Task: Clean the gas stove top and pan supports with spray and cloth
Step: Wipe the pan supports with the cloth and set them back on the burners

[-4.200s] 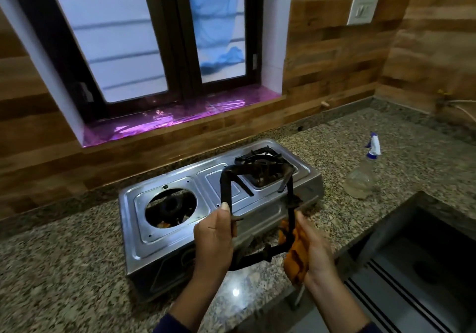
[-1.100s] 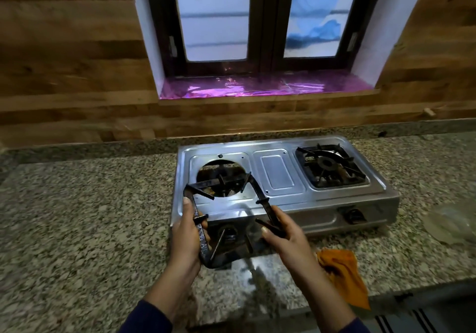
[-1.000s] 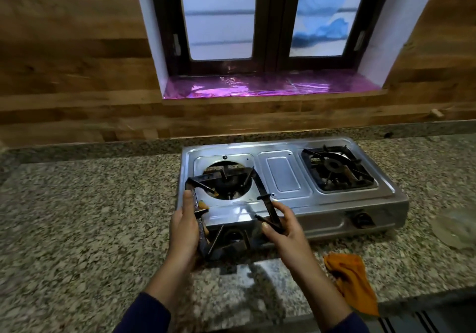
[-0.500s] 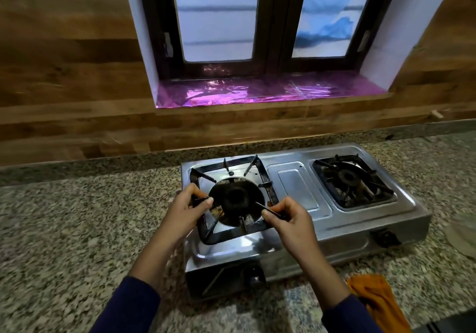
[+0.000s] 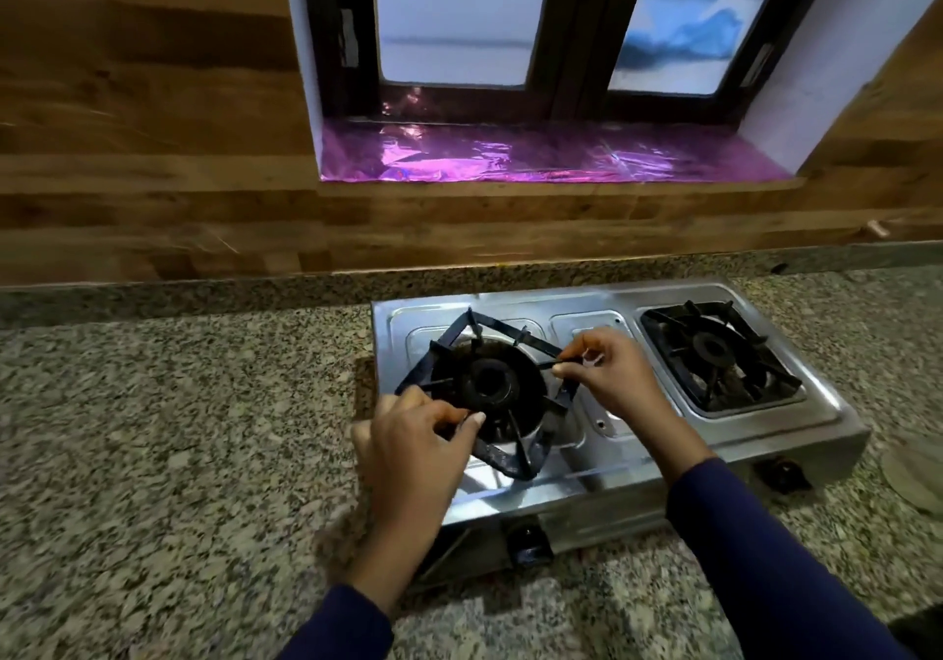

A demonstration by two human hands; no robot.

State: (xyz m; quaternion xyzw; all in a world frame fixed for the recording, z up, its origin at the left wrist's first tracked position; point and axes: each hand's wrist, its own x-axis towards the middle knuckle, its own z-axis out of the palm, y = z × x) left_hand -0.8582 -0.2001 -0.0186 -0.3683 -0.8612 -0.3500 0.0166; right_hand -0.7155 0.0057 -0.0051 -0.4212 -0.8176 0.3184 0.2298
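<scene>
Though blurry, hands (image 5: 408,447) (image 5: 612,379) on pan support (image 5: 505,460).

Black pan support (image 5: 530,455), speckled countertop (image 5: 178,455)

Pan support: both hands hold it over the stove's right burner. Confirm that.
Wrong burner. In the head view the left hand and right hand hold the pan support over the stove's left burner; neither hand is at the right burner.
</scene>
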